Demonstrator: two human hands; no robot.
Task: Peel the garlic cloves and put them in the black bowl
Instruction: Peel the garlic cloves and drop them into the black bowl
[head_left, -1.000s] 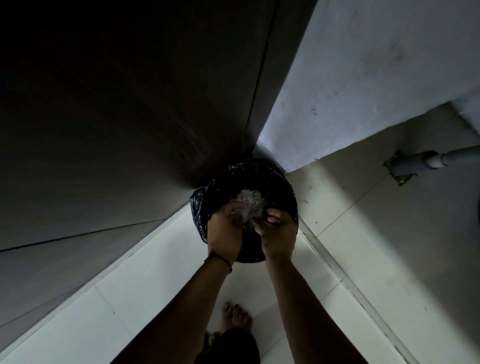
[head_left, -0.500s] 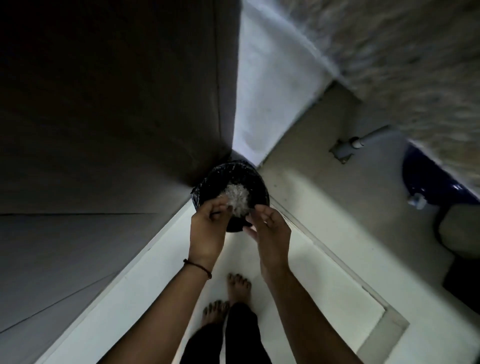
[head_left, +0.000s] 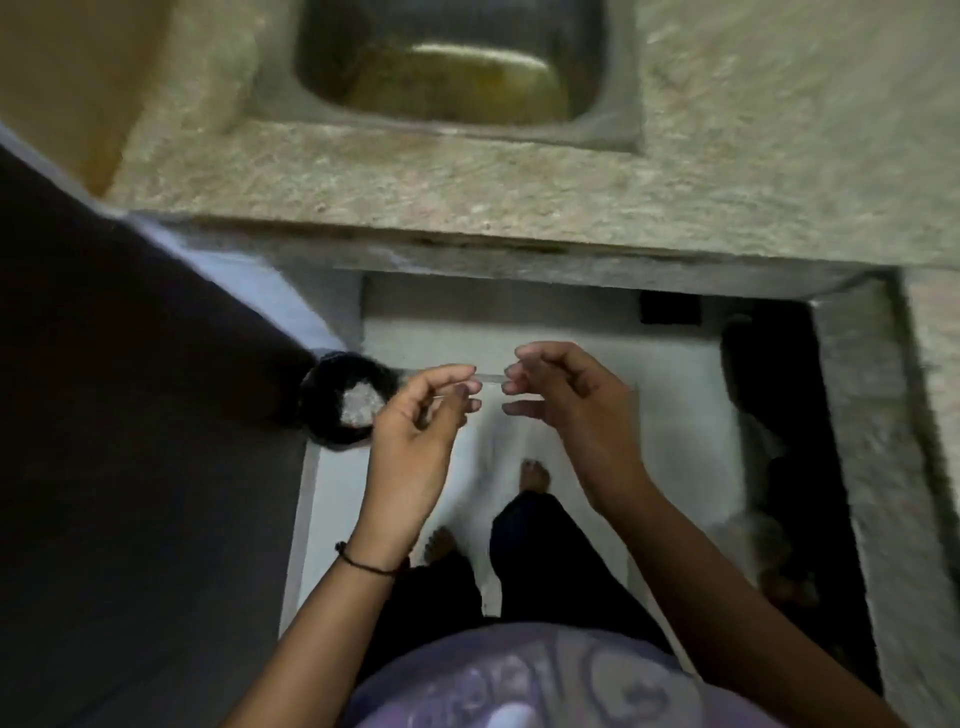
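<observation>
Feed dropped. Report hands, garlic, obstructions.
Left hand, right hand loosely curled, apparently empty. Garlic, black bowl not in view. Black-lined bin on floor left, nothing blocking.

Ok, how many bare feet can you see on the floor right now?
2. The left foot shows beside the black wrist band; the right foot is farther forward, just below the right hand in the picture. Dark trousers partly cover both.

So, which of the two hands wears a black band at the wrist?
The left hand, the one nearer the black-lined bin; its wrist carries the band, while the wrist of the right hand is bare.
</observation>
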